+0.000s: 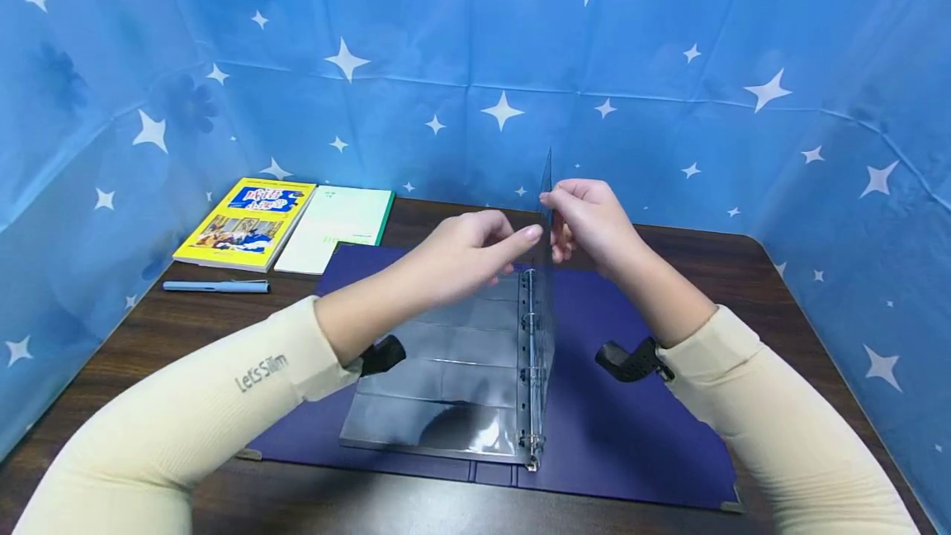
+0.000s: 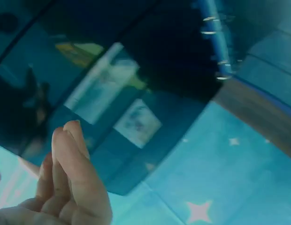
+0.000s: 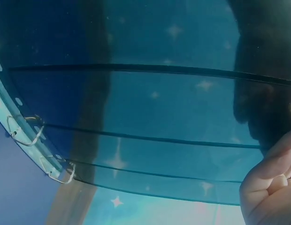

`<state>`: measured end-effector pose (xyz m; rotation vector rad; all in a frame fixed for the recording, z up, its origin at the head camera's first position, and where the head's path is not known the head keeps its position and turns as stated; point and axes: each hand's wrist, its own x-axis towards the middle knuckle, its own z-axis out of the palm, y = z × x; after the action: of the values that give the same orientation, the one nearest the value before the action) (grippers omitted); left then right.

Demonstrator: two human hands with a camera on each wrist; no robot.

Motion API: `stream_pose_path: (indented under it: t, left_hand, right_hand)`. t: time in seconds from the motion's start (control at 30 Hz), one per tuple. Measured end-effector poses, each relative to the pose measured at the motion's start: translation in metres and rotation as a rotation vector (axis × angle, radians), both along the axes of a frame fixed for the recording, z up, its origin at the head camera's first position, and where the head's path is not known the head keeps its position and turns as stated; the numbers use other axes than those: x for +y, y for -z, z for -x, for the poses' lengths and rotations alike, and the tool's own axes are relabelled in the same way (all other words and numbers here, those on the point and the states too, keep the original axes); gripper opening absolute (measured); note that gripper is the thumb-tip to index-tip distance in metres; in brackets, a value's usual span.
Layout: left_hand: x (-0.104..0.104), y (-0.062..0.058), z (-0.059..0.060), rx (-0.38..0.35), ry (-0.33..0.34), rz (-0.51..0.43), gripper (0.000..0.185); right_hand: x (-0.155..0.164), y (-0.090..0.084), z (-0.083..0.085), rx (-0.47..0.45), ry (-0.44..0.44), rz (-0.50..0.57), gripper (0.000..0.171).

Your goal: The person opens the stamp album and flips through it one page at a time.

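Note:
A purple ring binder (image 1: 631, 428) lies spread open on the table, with dark pocket pages (image 1: 438, 378) flat on its left side. One clear pocket sleeve page (image 1: 548, 312) stands upright from the metal rings (image 1: 531, 370), nearly edge-on in the head view. My right hand (image 1: 590, 217) pinches this page near its upper edge. Beside its left face is my left hand (image 1: 475, 258), thumb and fingers extended and apart from each other. In the left wrist view, pale rectangles (image 2: 137, 123) show on the glossy page; I cannot tell whether these are reflections or inserts.
On the table's back left lie a yellow book (image 1: 248, 225) and a white-and-green booklet (image 1: 334, 229). A light blue pen (image 1: 215, 286) is in front of them. Blue star-patterned cloth (image 1: 475, 48) hangs around the dark wooden table (image 1: 691, 246).

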<state>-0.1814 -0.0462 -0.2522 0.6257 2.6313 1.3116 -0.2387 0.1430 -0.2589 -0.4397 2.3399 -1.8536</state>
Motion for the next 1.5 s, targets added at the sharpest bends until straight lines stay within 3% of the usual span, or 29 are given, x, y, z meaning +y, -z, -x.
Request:
stream_pose_path:
  t: [0.1,0.2,0.47,0.67,0.77,0.9,0.97,1.03,1.13,1.23,1.37,1.5]
  left_hand:
    - [0.014,-0.011,0.003,-0.002,0.0,0.051,0.046]
    - [0.021,-0.015,0.004,-0.007,-0.004,0.105,0.041]
    - [0.005,-0.015,0.005,0.054,-0.053,0.173,0.024]
    - [-0.027,-0.004,0.004,0.047,-0.117,0.206,0.026]
    - [-0.049,0.011,0.0,0.003,-0.15,0.218,0.024]
    - [-0.082,0.046,-0.009,-0.07,-0.206,0.22,0.018]
    - [-0.094,0.067,-0.014,-0.094,-0.237,0.211,0.027]
    - [-0.102,0.086,-0.019,-0.112,-0.255,0.219,0.049]
    - [-0.108,0.112,-0.027,-0.098,-0.222,0.299,0.074]
    - [-0.108,0.133,-0.035,-0.089,-0.156,0.396,0.08]
    - [-0.105,0.15,-0.041,-0.09,-0.11,0.525,0.075]
    - [-0.101,0.15,-0.04,-0.066,-0.1,0.719,0.072]
  right_hand:
    - [-0.005,0.0,0.0,-0.011,-0.015,0.012,0.034]
    - [-0.008,-0.001,-0.001,-0.005,-0.022,-0.023,0.035]
    - [0.012,0.004,-0.019,0.257,-0.079,-0.459,0.04]
    - [0.055,0.031,-0.03,0.275,-0.014,-0.698,0.037]
    - [0.077,0.054,-0.037,0.204,-0.008,-0.733,0.038]
    - [0.101,0.085,-0.048,0.093,-0.034,-0.734,0.037]
    - [0.111,0.098,-0.053,0.051,-0.044,-0.732,0.036]
    - [0.118,0.107,-0.057,0.017,-0.047,-0.721,0.036]
    - [0.124,0.118,-0.061,-0.019,-0.057,-0.714,0.035]
    - [0.126,0.126,-0.064,-0.06,-0.078,-0.712,0.035]
    - [0.126,0.135,-0.069,-0.101,-0.104,-0.711,0.034]
    - [0.125,0.138,-0.069,-0.057,-0.087,-0.746,0.032]
